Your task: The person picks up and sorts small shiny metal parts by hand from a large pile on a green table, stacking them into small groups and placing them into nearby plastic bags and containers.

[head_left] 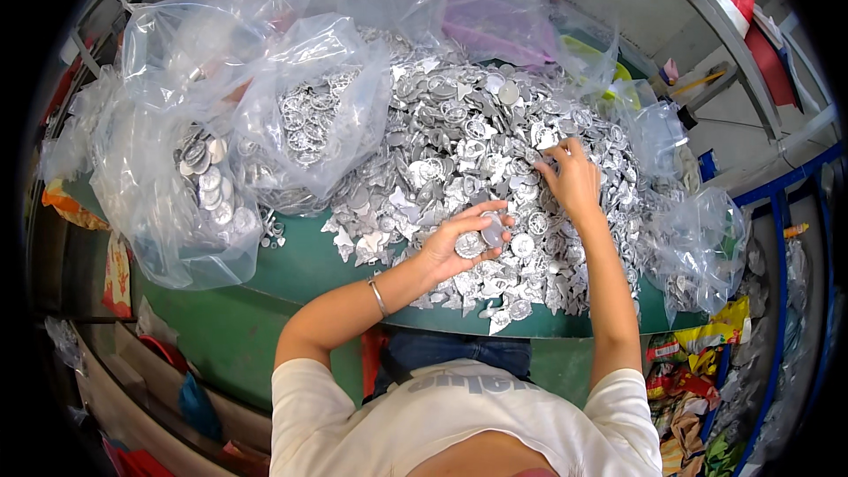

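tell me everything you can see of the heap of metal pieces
The heap of metal pieces is a broad, jumbled mound, silvery and metallic-looking: round, star-like and irregular shapes, some with raised patterns. It lies on the green table, spilling to its near edge. The right hand is at its right side; the left hand holds round discs over it.

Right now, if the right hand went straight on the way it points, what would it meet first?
The right hand would likely meet the heap of metal pieces; depth is unclear, so it may already touch them.
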Available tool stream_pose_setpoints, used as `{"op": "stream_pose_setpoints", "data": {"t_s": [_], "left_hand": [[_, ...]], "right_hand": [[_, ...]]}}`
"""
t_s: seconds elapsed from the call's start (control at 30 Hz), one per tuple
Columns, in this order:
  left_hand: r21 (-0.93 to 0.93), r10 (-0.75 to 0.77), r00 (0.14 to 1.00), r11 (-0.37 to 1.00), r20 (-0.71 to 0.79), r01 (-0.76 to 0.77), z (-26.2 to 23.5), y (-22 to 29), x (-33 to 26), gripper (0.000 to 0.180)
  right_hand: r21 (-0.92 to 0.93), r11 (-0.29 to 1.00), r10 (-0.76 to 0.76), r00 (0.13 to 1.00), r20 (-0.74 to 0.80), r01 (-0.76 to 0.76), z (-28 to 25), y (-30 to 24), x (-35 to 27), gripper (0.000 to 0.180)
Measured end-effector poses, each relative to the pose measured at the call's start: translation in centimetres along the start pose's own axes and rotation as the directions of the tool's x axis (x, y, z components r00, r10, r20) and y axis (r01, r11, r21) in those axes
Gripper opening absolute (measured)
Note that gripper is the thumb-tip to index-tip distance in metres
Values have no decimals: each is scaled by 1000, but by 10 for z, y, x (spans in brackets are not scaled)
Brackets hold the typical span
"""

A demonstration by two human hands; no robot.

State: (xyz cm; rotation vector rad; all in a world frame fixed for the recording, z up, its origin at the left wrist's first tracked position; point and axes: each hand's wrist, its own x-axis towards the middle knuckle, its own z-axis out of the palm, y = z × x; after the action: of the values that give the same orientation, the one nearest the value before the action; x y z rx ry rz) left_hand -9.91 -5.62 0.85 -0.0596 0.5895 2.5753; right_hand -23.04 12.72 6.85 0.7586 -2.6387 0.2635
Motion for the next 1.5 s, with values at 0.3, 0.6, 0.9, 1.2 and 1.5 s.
{"op": "stream_pose_setpoints", "data": {"t_s": [0.3,0.6,0.9,1.2,1.5], "left_hand": [[8,1,1000,1000,-2,-1,5,1,1,43],[2,9,1000,1000,1,-9,1,0,2,42],[35,14,1000,999,-17,-14,0,0,1,43],[27,26,1000,999,-15,-26,2,-1,2,47],[-52,29,998,998,63,-26,-7,-3,6,44]], "right_hand": [[253,967,82,957,-280,-9,3,47,-29,15],[638,659,531,847,-21,-397,-15,70,-47,10],[69,928,370,928,-44,-366,-16,38,-43,28],[627,632,390,886,251,-456,-16,55,-56,17],[330,939,133,988,-84,-98,-3,-7,-31,16]]}}
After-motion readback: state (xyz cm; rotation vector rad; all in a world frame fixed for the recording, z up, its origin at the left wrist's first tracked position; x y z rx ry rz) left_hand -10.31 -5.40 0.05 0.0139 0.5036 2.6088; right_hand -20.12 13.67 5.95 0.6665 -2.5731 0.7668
